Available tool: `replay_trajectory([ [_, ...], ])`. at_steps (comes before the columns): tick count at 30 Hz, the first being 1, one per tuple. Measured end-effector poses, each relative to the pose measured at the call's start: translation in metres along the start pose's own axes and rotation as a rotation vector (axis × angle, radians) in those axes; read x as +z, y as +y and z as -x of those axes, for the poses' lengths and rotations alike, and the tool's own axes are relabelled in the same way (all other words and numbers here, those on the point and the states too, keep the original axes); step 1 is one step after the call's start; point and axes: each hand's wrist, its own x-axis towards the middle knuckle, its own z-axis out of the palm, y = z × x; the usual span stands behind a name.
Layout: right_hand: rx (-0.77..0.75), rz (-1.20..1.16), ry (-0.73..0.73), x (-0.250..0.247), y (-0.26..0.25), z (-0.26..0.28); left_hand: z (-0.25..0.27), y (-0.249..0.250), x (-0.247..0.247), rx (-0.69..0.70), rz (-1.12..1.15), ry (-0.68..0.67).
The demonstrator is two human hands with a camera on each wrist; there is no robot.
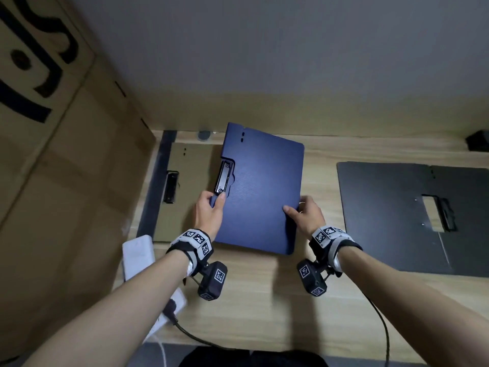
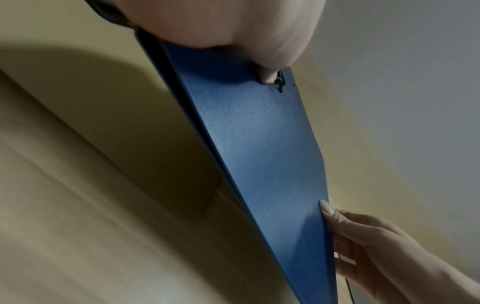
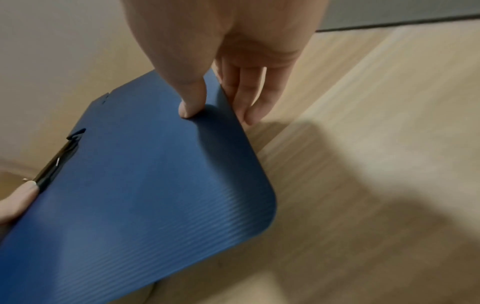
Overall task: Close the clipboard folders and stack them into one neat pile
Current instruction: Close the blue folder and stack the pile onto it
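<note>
A closed blue clipboard folder (image 1: 260, 189) (image 2: 262, 148) (image 3: 145, 185) hangs lifted above the wooden desk, its black clip (image 1: 223, 179) on the left edge. My left hand (image 1: 210, 211) pinches its left edge just below the clip, thumb on top. My right hand (image 1: 304, 213) (image 3: 223, 90) pinches the right edge, thumb on the cover and fingers beneath. A tan folder (image 1: 185, 186) with a dark spine lies open at the left, partly under the blue one. A black folder (image 1: 391, 213) lies open flat at the right, its clip (image 1: 447, 213) showing.
A large cardboard box (image 1: 60, 154) stands against the desk's left side. A white power strip (image 1: 140, 256) with a black cable lies at the front left. The desk (image 1: 264, 300) ends at a grey wall (image 1: 264, 49) behind. A small dark object (image 1: 477, 140) sits at the back right.
</note>
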Motion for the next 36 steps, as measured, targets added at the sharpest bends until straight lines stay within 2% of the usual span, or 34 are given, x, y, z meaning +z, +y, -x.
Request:
replay_trajectory([
  [7, -0.1, 0.098, -0.08, 0.066, -0.06, -0.009, -0.021, -0.035, -0.07, -0.048, -0.079, 0.167],
  [10, -0.116, 0.215, -0.135, 0.088, -0.077, -0.011, -0.029, -0.046, -0.091, -0.077, -0.101, 0.213],
  [14, -0.072, 0.297, -0.152, 0.11, -0.087, -0.015, -0.045, -0.059, -0.104, -0.12, -0.163, 0.201],
  [17, -0.024, 0.35, -0.149, 0.12, -0.092, -0.018, -0.058, -0.071, -0.106, -0.144, -0.313, 0.138],
  [23, 0.022, 0.444, -0.136, 0.121, -0.091, -0.025, -0.074, -0.081, -0.099, -0.204, -0.338, 0.105],
  [28, -0.032, 0.479, -0.138, 0.117, -0.09, -0.024, -0.085, -0.084, -0.094, -0.305, -0.314, 0.047],
  [36, 0.017, 0.518, -0.101, 0.064, -0.056, -0.019, -0.065, -0.072, -0.046, -0.279, -0.39, -0.044],
])
